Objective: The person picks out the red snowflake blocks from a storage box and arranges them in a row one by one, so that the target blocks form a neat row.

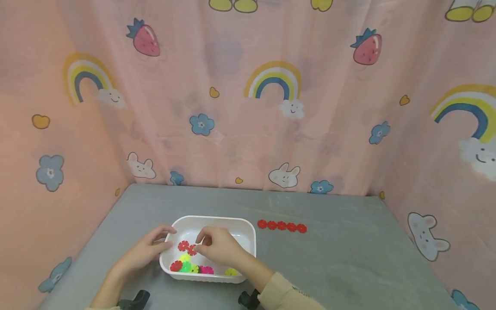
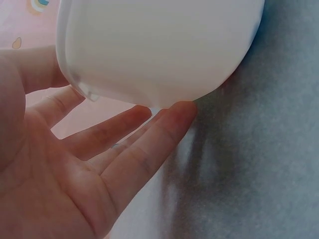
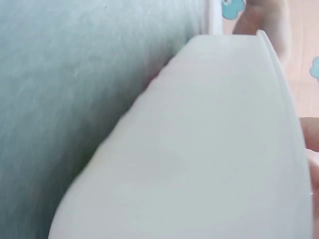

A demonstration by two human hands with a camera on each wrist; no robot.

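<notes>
A white tray (image 1: 211, 277) sits before me, with small flower-shaped plastic discs inside. My left hand (image 1: 145, 249) holds its left end; in the left wrist view, the fingers (image 2: 149, 154) lie against the outer wall and the thumb reaches the rim. Over the tray's middle, my right hand (image 1: 221, 246) has thumb and index finger pinched at the edge of a red flower disc (image 1: 192, 249). Another red disc (image 1: 183, 246) adjoins it on the left. The tray's white wall (image 3: 199, 139) hides most of the right hand in the right wrist view.
Along the tray's near side lie a red disc (image 1: 176, 266), a green disc (image 1: 186, 267), a pink disc (image 1: 207, 270) and yellow discs, one yellow disc (image 1: 230, 271) farther right. A row of several red discs (image 1: 281, 226) lies on the grey table (image 1: 341, 249), right of the tray. A patterned pink curtain (image 1: 232, 150) encloses the table.
</notes>
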